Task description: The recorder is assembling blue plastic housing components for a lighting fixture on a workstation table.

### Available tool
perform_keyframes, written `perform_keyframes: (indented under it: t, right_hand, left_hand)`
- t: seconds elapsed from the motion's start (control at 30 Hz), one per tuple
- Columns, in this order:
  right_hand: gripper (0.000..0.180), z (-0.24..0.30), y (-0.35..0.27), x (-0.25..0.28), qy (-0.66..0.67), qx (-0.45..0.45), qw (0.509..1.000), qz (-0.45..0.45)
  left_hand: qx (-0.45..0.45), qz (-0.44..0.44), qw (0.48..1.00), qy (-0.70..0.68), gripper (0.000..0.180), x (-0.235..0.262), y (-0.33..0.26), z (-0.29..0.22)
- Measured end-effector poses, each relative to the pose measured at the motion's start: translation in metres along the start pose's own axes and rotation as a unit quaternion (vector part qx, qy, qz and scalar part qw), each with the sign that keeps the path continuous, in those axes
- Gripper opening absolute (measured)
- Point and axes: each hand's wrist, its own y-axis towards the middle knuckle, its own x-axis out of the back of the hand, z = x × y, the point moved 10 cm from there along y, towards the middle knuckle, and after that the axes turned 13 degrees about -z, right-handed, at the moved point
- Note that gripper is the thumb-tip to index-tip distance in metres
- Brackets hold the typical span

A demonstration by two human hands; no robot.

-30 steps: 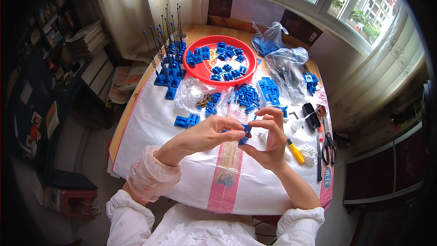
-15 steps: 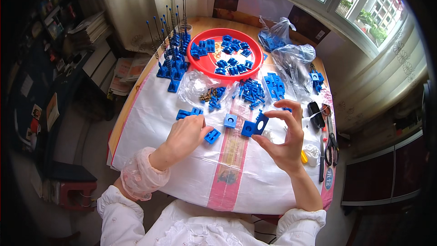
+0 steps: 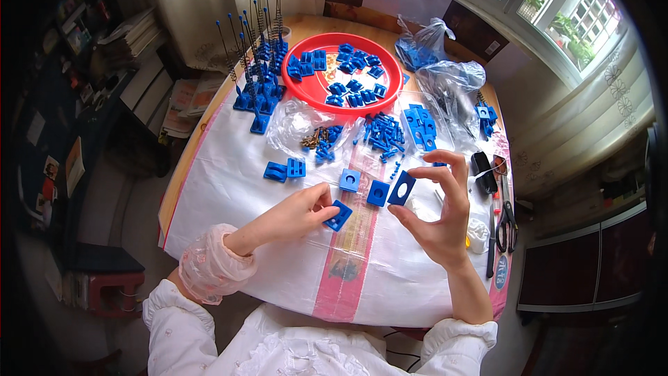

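Note:
My left hand (image 3: 300, 212) pinches one corner of a blue plastic block (image 3: 338, 216) with a slot in it, low over the striped cloth. To its right, my raised right hand (image 3: 445, 219) holds a flat blue plate (image 3: 401, 189) with a large round hole, tilted up between thumb and fingers. Between the hands, a blue square piece (image 3: 378, 193) with a dark round recess lies on the cloth, and a lighter blue square piece (image 3: 349, 180) is just beyond it. Left of these, a pair of blue slotted blocks (image 3: 284, 170) sits side by side.
A red round tray (image 3: 293, 87) carries several blue parts. Upright spring rods on blue bases (image 3: 259, 101) stand at its left. Loose blue pins (image 3: 385, 134) and brass-coloured screws (image 3: 316, 139) lie in front. Plastic bags (image 3: 452, 90), scissors (image 3: 509, 226) and a screwdriver (image 3: 493, 230) are at the right.
My left hand has moved right, bringing the slotted blue block with it. The pair of slotted blocks behind it shows fully now. My right hand still holds the plate, which is more edge-on.

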Motion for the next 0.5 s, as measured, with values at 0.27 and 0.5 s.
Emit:
perform_keyframes:
  t: [0.27,0.5]
  right_hand:
    - [0.047,0.008,-0.003,-0.009,-0.020,0.000,0.999,0.043]
    - [0.046,-0.003,-0.004,-0.017,-0.038,-0.021,0.997,0.061]
  left_hand:
    - [0.101,0.121,0.913,-0.376,0.011,-0.054,-0.007,-0.001]
    - [0.199,0.124,0.819,-0.523,0.013,-0.061,-0.010,0.003]
